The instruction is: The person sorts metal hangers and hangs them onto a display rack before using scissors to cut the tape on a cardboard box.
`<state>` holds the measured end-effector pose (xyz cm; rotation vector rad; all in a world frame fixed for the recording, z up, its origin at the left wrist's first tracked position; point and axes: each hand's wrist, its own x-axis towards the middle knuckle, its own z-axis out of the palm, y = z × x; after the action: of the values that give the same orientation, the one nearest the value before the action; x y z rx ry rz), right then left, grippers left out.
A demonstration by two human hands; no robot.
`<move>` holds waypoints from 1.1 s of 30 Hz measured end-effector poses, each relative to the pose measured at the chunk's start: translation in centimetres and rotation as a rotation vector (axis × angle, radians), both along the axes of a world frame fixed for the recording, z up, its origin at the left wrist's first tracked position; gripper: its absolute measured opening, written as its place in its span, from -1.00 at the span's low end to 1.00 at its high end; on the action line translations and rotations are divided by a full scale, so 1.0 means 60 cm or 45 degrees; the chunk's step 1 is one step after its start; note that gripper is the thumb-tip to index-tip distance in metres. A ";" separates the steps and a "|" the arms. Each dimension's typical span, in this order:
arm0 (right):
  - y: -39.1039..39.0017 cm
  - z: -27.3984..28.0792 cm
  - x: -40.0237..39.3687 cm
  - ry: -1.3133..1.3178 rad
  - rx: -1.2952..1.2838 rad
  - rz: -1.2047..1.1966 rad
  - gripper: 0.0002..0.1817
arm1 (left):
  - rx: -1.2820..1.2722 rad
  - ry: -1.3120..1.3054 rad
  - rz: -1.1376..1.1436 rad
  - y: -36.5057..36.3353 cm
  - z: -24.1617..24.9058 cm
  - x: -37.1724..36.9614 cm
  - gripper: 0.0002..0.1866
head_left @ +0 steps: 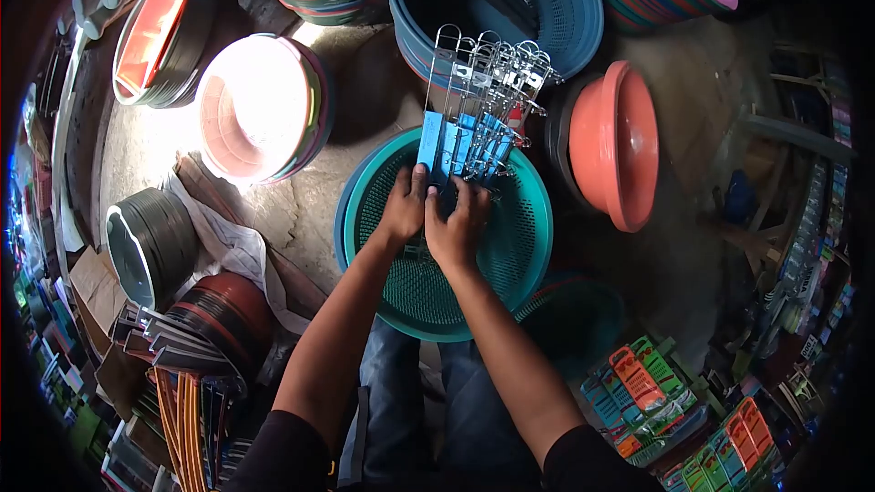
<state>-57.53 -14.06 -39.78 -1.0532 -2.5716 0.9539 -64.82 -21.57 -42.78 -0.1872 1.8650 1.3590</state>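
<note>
Both my hands grip a bundle of metal wire clip hangers with blue plastic handles [474,109], fanned out and pointing away from me. My left hand [406,205] closes on the blue handles at the left of the bundle. My right hand [460,223] closes on them at the right, touching the left hand. The bundle is held over a teal perforated plastic basket [519,255] that rests on my lap; my knees in jeans show below it.
Stacks of plastic basins surround me: pink ones [260,105] at left, an orange-red one [615,141] at right, blue sieves [547,0] behind. Black stacked tubs [150,246] and hanger bundles [182,374] lie at lower left, coloured small crates [647,392] at lower right.
</note>
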 end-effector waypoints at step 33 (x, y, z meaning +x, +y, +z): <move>-0.004 0.485 0.067 0.764 -0.731 -0.008 -0.47 | 0.826 0.063 -0.195 -0.024 0.525 0.052 -0.82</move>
<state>-53.51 -14.31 -10.71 -0.7167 -1.8420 1.7498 -61.67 -23.03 -11.26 0.3161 1.3532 1.7861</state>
